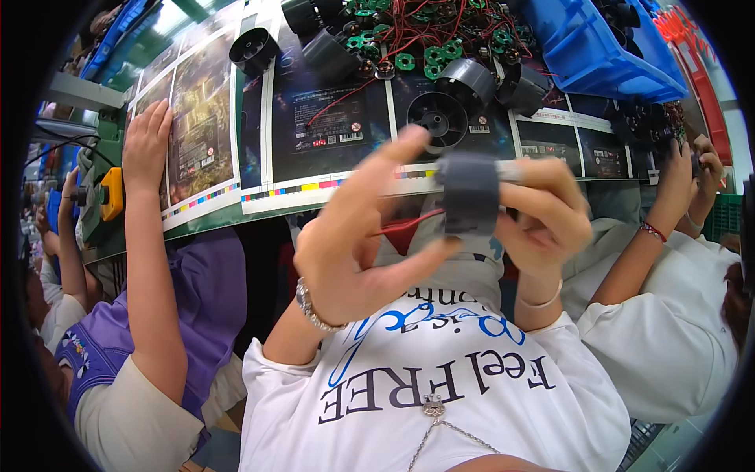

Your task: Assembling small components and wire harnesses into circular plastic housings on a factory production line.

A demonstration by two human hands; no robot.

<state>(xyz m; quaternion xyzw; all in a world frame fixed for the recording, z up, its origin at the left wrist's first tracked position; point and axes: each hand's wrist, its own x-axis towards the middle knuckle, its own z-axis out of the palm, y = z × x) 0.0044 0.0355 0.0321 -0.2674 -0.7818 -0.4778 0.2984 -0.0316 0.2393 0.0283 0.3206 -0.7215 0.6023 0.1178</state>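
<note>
A dark grey cylindrical fan housing (469,193) is held up in front of my chest, with red wires (405,224) trailing from its left side. My right hand (546,216) wraps its fingers around the housing's right side. My left hand (354,252), with a metal bracelet on the wrist, pinches the housing between the thumb below and the outstretched index finger above. The other fingers are spread apart.
The table (236,216) beyond is covered with printed sheets. On it lie more grey housings (436,118), a pile of green motors with red wires (417,39) and blue bins (598,47). A person in purple rests a hand (145,145) at left. Another person's hands (696,169) work at right.
</note>
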